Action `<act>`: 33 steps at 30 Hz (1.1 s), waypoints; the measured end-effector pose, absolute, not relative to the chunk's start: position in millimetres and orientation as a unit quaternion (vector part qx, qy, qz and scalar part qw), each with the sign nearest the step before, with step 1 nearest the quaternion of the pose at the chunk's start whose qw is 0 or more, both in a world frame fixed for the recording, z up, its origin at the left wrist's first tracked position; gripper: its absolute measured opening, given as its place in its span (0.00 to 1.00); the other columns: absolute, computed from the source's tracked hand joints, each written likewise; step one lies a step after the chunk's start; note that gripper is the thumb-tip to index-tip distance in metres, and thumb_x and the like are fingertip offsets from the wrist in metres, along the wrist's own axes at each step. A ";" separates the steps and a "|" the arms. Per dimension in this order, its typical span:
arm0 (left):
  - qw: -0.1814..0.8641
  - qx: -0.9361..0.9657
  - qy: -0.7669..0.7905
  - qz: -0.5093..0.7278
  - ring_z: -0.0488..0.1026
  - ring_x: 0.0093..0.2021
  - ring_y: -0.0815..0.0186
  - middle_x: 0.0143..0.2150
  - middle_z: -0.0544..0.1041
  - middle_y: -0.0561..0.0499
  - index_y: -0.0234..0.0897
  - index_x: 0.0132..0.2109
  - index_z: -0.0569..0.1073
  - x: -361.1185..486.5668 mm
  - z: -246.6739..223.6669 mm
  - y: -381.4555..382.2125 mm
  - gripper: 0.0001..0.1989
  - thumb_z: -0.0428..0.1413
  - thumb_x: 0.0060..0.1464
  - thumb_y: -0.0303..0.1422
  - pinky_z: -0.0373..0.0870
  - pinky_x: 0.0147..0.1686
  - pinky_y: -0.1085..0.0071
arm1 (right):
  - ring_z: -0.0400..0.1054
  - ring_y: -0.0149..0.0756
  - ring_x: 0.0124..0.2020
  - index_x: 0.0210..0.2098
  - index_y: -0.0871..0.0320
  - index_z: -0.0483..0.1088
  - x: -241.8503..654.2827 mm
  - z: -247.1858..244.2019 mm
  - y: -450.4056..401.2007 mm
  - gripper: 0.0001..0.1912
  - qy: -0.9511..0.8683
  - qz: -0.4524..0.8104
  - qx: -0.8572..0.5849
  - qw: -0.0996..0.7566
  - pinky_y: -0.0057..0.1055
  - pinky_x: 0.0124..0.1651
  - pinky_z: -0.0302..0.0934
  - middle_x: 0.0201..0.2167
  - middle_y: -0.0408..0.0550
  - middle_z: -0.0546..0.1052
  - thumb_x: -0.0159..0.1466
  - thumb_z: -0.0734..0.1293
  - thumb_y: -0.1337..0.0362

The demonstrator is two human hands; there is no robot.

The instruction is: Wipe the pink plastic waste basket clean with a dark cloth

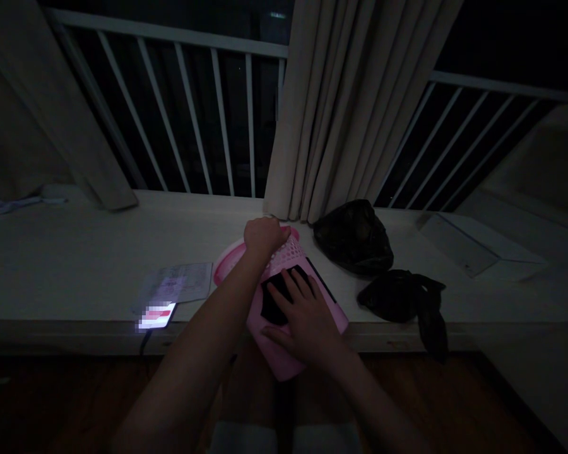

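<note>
The left hand [266,236] is grasping the rim of the pink basket [284,360]; the right hand [305,315] is resting flat, fingers spread, on its black patch [273,308]. Beneath both hands, the basket is overhanging the ledge's [76,271] front edge. Two black bags [353,241] are crowding the right; leftward, beyond the paper [189,282] and edge-hugging phone [158,315], the ledge is offering wide room.

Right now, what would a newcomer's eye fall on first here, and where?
Probably the pink basket at the centre, its rim held by the left hand, the right hand spread over its black patch. Next, the lit screen glowing on the ledge to the left, then two black bags to the right.
</note>
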State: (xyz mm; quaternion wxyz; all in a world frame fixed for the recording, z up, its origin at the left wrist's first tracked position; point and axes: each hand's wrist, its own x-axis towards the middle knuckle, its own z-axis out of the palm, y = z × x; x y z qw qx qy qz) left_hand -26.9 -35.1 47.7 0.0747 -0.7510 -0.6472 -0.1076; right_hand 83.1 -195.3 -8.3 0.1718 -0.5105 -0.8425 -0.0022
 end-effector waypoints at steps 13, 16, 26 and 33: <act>0.063 -0.753 -0.645 -0.113 0.75 0.46 0.51 0.43 0.79 0.35 0.33 0.47 0.78 -25.2 45.3 -32.6 0.31 0.42 0.58 0.52 0.66 0.43 0.60 | 0.44 0.58 0.68 0.66 0.57 0.55 86.4 -8.5 -200.9 0.41 -0.816 0.003 -0.555 0.163 0.59 0.65 0.42 0.68 0.63 0.53 0.61 0.65 0.43; 0.071 -0.752 -0.645 -0.112 0.75 0.45 0.51 0.43 0.79 0.35 0.33 0.47 0.78 -25.0 45.1 -32.6 0.31 0.42 0.58 0.52 0.67 0.42 0.60 | 0.43 0.57 0.69 0.66 0.53 0.56 87.1 -11.1 -203.0 0.41 -0.837 -0.003 -0.519 0.171 0.59 0.66 0.38 0.68 0.60 0.52 0.60 0.66 0.41; 0.067 -0.749 -0.650 -0.111 0.75 0.45 0.51 0.43 0.79 0.36 0.34 0.47 0.78 -24.7 45.3 -31.6 0.30 0.43 0.57 0.52 0.67 0.42 0.60 | 0.43 0.57 0.69 0.66 0.53 0.55 90.2 -9.2 -201.4 0.42 -0.844 -0.003 -0.509 0.167 0.59 0.66 0.39 0.69 0.60 0.52 0.59 0.66 0.41; 0.067 -0.751 -0.648 -0.110 0.75 0.45 0.51 0.43 0.79 0.35 0.33 0.47 0.78 -24.5 45.5 -32.6 0.31 0.42 0.58 0.52 0.66 0.42 0.60 | 0.42 0.59 0.69 0.67 0.56 0.55 89.0 -11.6 -207.8 0.44 -0.835 0.000 -0.525 0.165 0.61 0.66 0.38 0.68 0.61 0.52 0.58 0.67 0.41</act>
